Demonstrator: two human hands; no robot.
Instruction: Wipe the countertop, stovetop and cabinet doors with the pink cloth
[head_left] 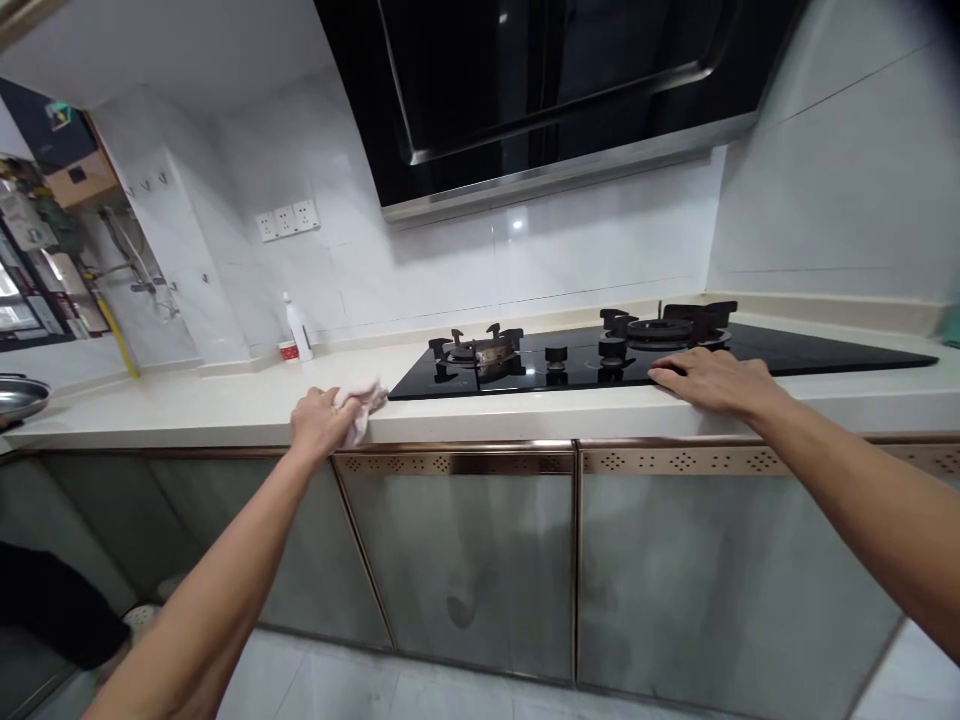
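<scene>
My left hand (pixel 321 422) is closed around a crumpled pale cloth (pixel 363 410) at the front edge of the white countertop (pixel 202 400). The cloth lies against the counter just left of the near corner of the black glass gas cooktop (pixel 529 372). My right hand (pixel 712 382) rests on the cooktop's front edge and the counter, to the right of the two black knobs (pixel 612 350). Its fingers are stretched over the edge, and nothing shows in them. Black pan supports stand over the left burner (pixel 484 350) and the right burner (pixel 660 330).
A black range hood (pixel 555 100) hangs low above the cooktop. Near the back wall stand a white bottle (pixel 298 328) and a small red-and-white container (pixel 288 350). A metal pan (pixel 21 397) sits at the far left. Below are glass-fronted cabinets (pixel 457 550). Someone's dark-clothed limb (pixel 56 605) shows lower left.
</scene>
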